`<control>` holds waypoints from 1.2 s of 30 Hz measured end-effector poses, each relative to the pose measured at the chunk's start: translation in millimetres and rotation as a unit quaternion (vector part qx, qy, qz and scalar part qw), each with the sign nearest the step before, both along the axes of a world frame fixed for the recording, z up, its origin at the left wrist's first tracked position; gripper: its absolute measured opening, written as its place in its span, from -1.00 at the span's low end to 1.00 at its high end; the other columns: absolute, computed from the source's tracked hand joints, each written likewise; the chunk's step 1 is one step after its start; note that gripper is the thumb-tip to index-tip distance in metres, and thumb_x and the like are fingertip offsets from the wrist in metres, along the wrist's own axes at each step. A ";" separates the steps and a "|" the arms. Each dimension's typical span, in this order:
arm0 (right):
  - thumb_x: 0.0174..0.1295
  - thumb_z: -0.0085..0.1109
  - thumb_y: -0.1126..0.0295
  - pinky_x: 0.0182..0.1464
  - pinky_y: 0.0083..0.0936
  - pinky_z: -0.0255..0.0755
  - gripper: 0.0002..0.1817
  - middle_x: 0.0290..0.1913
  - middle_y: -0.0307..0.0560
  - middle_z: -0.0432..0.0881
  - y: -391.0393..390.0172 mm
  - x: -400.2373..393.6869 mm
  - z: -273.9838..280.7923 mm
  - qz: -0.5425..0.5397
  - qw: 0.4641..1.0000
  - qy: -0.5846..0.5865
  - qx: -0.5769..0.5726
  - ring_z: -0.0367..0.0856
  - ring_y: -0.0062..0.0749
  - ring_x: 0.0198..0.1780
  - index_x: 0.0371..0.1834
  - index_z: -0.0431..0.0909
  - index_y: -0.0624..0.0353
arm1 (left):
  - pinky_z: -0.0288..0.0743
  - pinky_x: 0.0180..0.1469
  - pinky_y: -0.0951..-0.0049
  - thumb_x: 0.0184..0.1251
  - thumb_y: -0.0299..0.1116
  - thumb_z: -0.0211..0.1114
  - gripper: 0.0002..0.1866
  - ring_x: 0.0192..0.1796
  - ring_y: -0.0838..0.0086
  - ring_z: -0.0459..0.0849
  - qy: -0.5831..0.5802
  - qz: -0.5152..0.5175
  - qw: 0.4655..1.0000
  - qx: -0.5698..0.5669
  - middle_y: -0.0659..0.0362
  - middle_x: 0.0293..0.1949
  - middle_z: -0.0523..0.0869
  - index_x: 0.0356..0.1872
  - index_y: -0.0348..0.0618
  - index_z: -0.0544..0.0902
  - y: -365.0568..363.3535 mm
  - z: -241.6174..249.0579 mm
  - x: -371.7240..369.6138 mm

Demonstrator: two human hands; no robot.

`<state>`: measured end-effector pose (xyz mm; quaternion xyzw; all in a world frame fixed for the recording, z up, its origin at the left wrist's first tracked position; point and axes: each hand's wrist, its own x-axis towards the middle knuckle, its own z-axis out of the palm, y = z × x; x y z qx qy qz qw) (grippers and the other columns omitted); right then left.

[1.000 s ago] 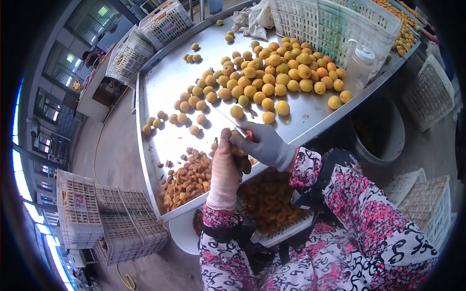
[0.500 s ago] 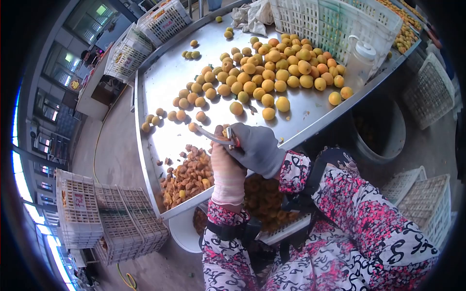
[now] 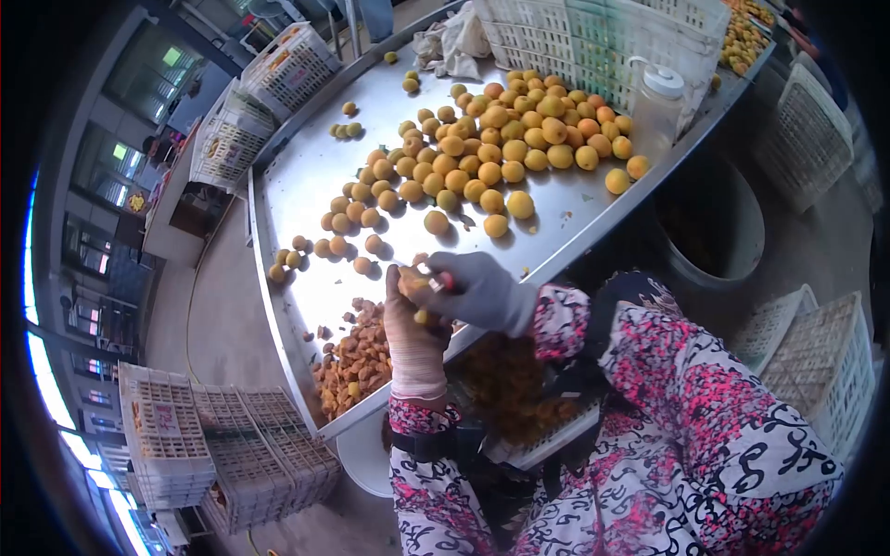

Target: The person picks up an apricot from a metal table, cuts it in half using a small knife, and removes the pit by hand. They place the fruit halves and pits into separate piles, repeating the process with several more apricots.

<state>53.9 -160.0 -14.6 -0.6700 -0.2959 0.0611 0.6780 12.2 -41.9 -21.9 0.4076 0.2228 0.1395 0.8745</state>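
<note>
My left hand [image 3: 414, 343], in a pale glove with a striped cuff, is closed around an apricot [image 3: 413, 279] by the table's near edge. Yellow flesh also shows lower between its fingers. In a grey glove, my right hand [image 3: 484, 295] grips a small knife [image 3: 446, 281] with a red part, pressed close to the fruit; most of the blade is hidden or blurred. Left of my hands lies a heap of brown pieces that look like apricot pits [image 3: 357, 357]. Whole apricots [image 3: 491, 139] spread over the metal table [image 3: 306, 204] beyond.
A white crate [image 3: 593, 56] and a lidded plastic jug [image 3: 660, 102] stand on the table's far right, near a crumpled cloth [image 3: 454, 42]. Below are a crate of apricot pieces [image 3: 510, 389], a white bucket [image 3: 362, 459] and a grey tub [image 3: 732, 241]. Stacked crates [image 3: 222, 445] stand at left.
The knife's blade, pointing out to the left before, has come in against the fruit. Both hands sit slightly lower, and the whole view has shifted a little.
</note>
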 end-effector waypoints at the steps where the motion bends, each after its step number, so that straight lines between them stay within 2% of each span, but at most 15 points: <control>1: 0.17 0.24 0.17 -0.45 -0.53 0.47 -0.71 -0.48 -0.07 0.61 -2.7 2.2 -1.3 0.043 0.997 0.047 0.046 0.62 -0.44 -0.50 -0.25 0.54 0.16 | 0.45 -0.36 0.59 0.32 0.09 0.06 -0.49 -0.32 0.51 0.58 -0.029 -0.128 0.987 -0.088 0.21 -0.31 0.57 0.05 -0.12 0.49 23.7 -10.8 2.5; 2: 0.19 0.22 0.16 -0.45 -0.57 0.47 -0.69 -0.46 -0.07 0.62 -6.5 4.2 0.7 0.086 0.988 0.095 0.091 0.62 -0.52 -0.51 -0.19 0.55 0.17 | 0.43 -0.43 0.60 0.29 0.12 0.08 -0.44 -0.38 0.54 0.58 -0.058 -0.254 0.950 -0.173 0.22 -0.38 0.57 0.09 -0.12 0.48 21.9 11.8 3.2; 3: 0.15 0.25 0.14 -0.35 -0.57 0.49 -0.62 -0.45 -0.08 0.63 -16.2 6.3 3.4 0.063 0.997 0.044 0.027 0.62 -0.53 -0.45 -0.07 0.55 0.16 | 0.28 -0.50 0.62 0.31 0.12 0.05 -0.43 -0.59 0.61 0.43 0.091 -0.082 0.990 -0.069 0.31 -0.59 0.46 0.12 -0.14 0.48 1.2 27.0 -0.5; 6: 0.12 0.27 0.10 -0.26 -0.53 0.49 -0.60 -0.45 -0.08 0.62 -20.8 14.3 -7.5 -0.007 0.992 -0.016 -0.122 0.63 -0.46 -0.40 -0.07 0.56 0.13 | 0.15 -0.55 0.59 0.33 0.11 0.02 -0.43 -0.67 0.63 0.23 -0.015 -0.205 0.972 -0.117 0.36 -0.68 0.33 0.12 -0.16 0.47 21.9 4.4 -2.4; 7: 0.11 0.30 0.13 -0.41 -0.56 0.34 -0.65 -0.62 -0.23 0.43 -19.1 13.5 -8.7 -0.048 0.993 -0.022 -0.108 0.37 -0.62 -0.53 -0.34 0.51 0.22 | 0.09 -0.55 0.55 0.35 0.12 0.00 -0.43 -0.69 0.62 0.11 -0.006 -0.199 0.974 -0.112 0.35 -0.72 0.23 0.12 -0.17 0.47 23.3 0.0 -0.5; 10: 0.11 0.24 0.05 -0.25 -0.50 0.45 -0.61 -0.46 -0.09 0.62 -22.6 18.5 2.6 -0.032 0.975 0.057 -0.213 0.59 -0.38 -0.40 -0.15 0.60 0.11 | 0.11 -0.55 0.56 0.33 0.12 0.02 -0.43 -0.70 0.62 0.15 0.002 -0.197 0.976 -0.094 0.34 -0.72 0.25 0.08 -0.18 0.48 23.3 -3.5 -0.5; 14: 0.12 0.23 0.03 -0.25 -0.50 0.45 -0.62 -0.46 -0.09 0.62 -20.6 17.8 2.5 -0.013 0.975 0.060 -0.214 0.59 -0.38 -0.40 -0.22 0.60 0.12 | 0.14 -0.57 0.55 0.31 0.13 0.07 -0.44 -0.70 0.62 0.20 0.024 -0.178 0.982 -0.053 0.32 -0.72 0.27 0.02 -0.19 0.49 16.1 2.4 -2.7; 17: 0.14 0.21 0.03 -0.23 -0.50 0.45 -0.63 -0.44 -0.10 0.64 -20.4 18.7 1.1 0.001 0.979 0.075 -0.188 0.61 -0.41 -0.37 -0.27 0.60 0.14 | -0.02 -0.63 0.59 0.32 0.10 0.07 -0.54 -0.76 0.64 0.11 0.058 -0.137 0.988 -0.029 0.34 -0.74 0.31 -0.11 -0.11 0.55 11.8 8.2 -3.6; 19: 0.14 0.22 0.00 -0.22 -0.52 0.44 -0.60 -0.44 -0.11 0.64 -22.1 21.3 -2.4 0.122 0.981 0.069 -0.131 0.60 -0.49 -0.37 -0.31 0.60 0.17 | 0.02 -0.64 0.60 0.32 0.08 0.06 -0.56 -0.74 0.65 0.15 0.079 -0.126 0.988 -0.034 0.34 -0.68 0.41 -0.12 -0.10 0.54 20.0 6.2 -4.7; 22: 0.12 0.25 -0.02 -0.22 -0.55 0.44 -0.58 -0.45 -0.11 0.63 -22.9 19.5 -5.3 0.123 0.976 -0.004 -0.179 0.58 -0.55 -0.36 -0.34 0.61 0.17 | 0.08 -0.65 0.60 0.35 0.03 0.03 -0.58 -0.69 0.67 0.24 0.060 -0.124 0.990 -0.040 0.33 -0.56 0.51 -0.13 -0.15 0.52 35.7 -4.4 -4.6; 28: 0.07 0.35 0.03 -0.34 -0.63 0.42 -0.58 -0.55 -0.24 0.53 -16.5 18.9 2.1 0.068 0.982 0.050 -0.172 0.50 -0.68 -0.45 -0.45 0.48 0.17 | 0.16 -0.64 0.62 0.36 0.02 0.04 -0.55 -0.70 0.66 0.29 0.058 -0.128 0.989 0.049 0.32 -0.57 0.50 -0.03 -0.18 0.51 8.0 0.4 -11.9; 31: -0.06 0.43 -0.04 -0.28 -0.65 0.46 -0.46 -0.46 -0.21 0.57 -8.9 14.7 1.1 0.077 0.974 0.151 -0.149 0.55 -0.62 -0.37 -0.34 0.46 0.22 | 0.37 -0.59 0.63 0.36 -0.07 0.05 -0.63 -0.56 0.62 0.52 0.012 -0.121 0.986 0.112 0.30 -0.53 0.54 0.01 -0.10 0.50 -8.6 3.6 -15.5; 32: -0.06 0.43 -0.04 -0.28 -0.65 0.46 -0.46 -0.46 -0.21 0.57 -7.7 15.1 0.2 0.077 0.974 0.152 -0.150 0.55 -0.62 -0.37 -0.34 0.46 0.22 | 0.37 -0.59 0.63 0.36 -0.07 0.05 -0.63 -0.56 0.62 0.52 0.013 -0.121 0.986 0.111 0.30 -0.53 0.54 0.01 -0.10 0.50 -6.0 1.8 -15.6; 34: -0.04 0.42 -0.03 -0.26 -0.64 0.47 -0.46 -0.40 -0.17 0.58 -5.5 18.0 -2.3 0.071 0.978 0.156 -0.116 0.56 -0.61 -0.33 -0.31 0.47 0.23 | 0.32 -0.60 0.65 0.36 -0.10 0.03 -0.65 -0.57 0.64 0.49 -0.025 -0.158 0.937 0.311 0.29 -0.51 0.55 0.01 -0.07 0.50 -1.7 -0.2 -15.2; 36: -0.02 0.40 -0.03 -0.26 -0.63 0.47 -0.46 -0.38 -0.16 0.59 -2.2 19.7 -9.0 0.069 0.982 0.154 -0.087 0.56 -0.61 -0.32 -0.29 0.48 0.24 | 0.30 -0.60 0.66 0.37 -0.08 0.03 -0.65 -0.58 0.65 0.48 -0.048 -0.151 0.930 0.333 0.29 -0.51 0.55 -0.01 -0.08 0.51 -6.8 3.2 -16.0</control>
